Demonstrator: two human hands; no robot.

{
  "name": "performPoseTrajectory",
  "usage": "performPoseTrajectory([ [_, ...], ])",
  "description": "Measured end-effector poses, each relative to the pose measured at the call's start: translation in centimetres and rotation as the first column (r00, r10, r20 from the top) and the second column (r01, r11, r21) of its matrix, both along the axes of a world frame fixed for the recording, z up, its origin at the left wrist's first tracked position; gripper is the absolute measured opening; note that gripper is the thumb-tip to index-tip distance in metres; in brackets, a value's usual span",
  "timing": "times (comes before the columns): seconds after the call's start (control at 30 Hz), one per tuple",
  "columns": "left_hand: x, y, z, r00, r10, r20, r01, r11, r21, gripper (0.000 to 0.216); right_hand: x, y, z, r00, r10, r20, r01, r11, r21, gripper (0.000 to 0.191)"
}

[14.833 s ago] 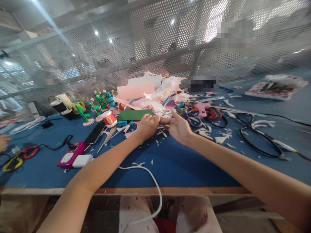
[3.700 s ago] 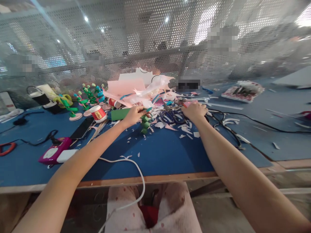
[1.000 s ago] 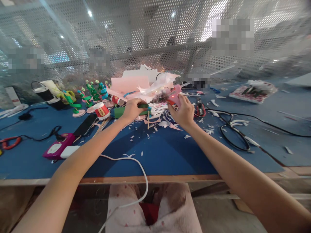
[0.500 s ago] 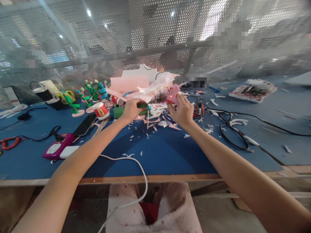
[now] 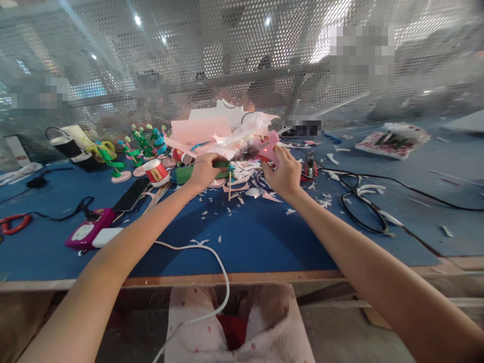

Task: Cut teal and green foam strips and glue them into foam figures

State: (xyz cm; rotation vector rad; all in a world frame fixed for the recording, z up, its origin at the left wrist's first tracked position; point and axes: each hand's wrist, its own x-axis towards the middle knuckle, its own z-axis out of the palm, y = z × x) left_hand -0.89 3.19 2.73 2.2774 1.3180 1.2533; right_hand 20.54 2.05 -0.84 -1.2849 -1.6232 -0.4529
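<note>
My left hand (image 5: 204, 171) pinches a green paper strip (image 5: 184, 174), part of which sticks out to the left of the hand. At the strip's right end a thin wooden stick (image 5: 229, 188) points down, with a bit of blue at its top. My right hand (image 5: 285, 172) is wrapped round a pink glue gun (image 5: 269, 143) with a small red light lit on its side. The gun's nozzle faces left toward the strip, but its tip blends into the clutter, so I cannot tell whether it touches. Paper scraps (image 5: 255, 192) lie beneath both hands.
Green spiral paper plants (image 5: 117, 169) and a red-and-white paper cup (image 5: 156, 172) stand at left. A phone (image 5: 131, 194) and a purple power socket (image 5: 88, 229) lie nearer. Pink paper sheets (image 5: 200, 132) are piled behind; a black cable (image 5: 350, 201) loops at right.
Hardly anything differs. Both hands keep their places with the green strip and the glue gun; the view has shifted very slightly.
</note>
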Motion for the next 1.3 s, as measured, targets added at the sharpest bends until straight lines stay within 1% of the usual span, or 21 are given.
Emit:
performPoseTrajectory([
  [0.13, -0.07, 0.05, -0.08, 1.0, -0.001, 0.006, 0.001, 1.0, 0.014, 0.017, 0.03, 0.04, 0.02, 1.0, 0.005, -0.001, -0.005, 1.0, -0.006, 0.034],
  [0.6, 0.03, -0.15, 0.18, 1.0, 0.014, 0.022, -0.014, 1.0, 0.003, 0.016, 0.05, -0.28, 0.21, 0.999, 0.019, 0.031, -0.018, 1.0, -0.025, 0.033],
  [0.77, 0.05, -0.22, 0.24, 1.0, 0.011, 0.028, -0.011, 1.0, -0.012, 0.015, 0.09, -0.35, 0.24, 0.999, 0.03, 0.042, -0.029, 0.999, -0.014, 0.033],
  [0.93, -0.07, -0.01, 0.02, 1.0, 0.002, 0.025, -0.002, 1.0, 0.003, 0.016, 0.07, -0.39, 0.27, 0.999, 0.026, 0.036, -0.026, 1.0, -0.003, 0.032],
  [1.07, 0.0, -0.03, -0.01, 1.0, 0.0, 0.023, 0.0, 1.0, -0.02, 0.018, 0.03, -0.38, 0.28, 0.999, 0.026, 0.036, -0.027, 1.0, 0.011, 0.033],
  [1.17, 0.06, -0.06, 0.05, 0.999, 0.003, 0.034, -0.002, 0.999, -0.036, 0.019, 0.01, -0.32, 0.24, 0.999, 0.016, 0.029, -0.016, 1.0, 0.011, 0.033],
  [1.3, 0.01, 0.05, -0.02, 0.999, -0.005, 0.035, 0.006, 1.0, -0.022, 0.019, 0.02, -0.16, 0.13, 1.0, -0.002, 0.013, 0.002, 1.0, 0.016, 0.035],
])
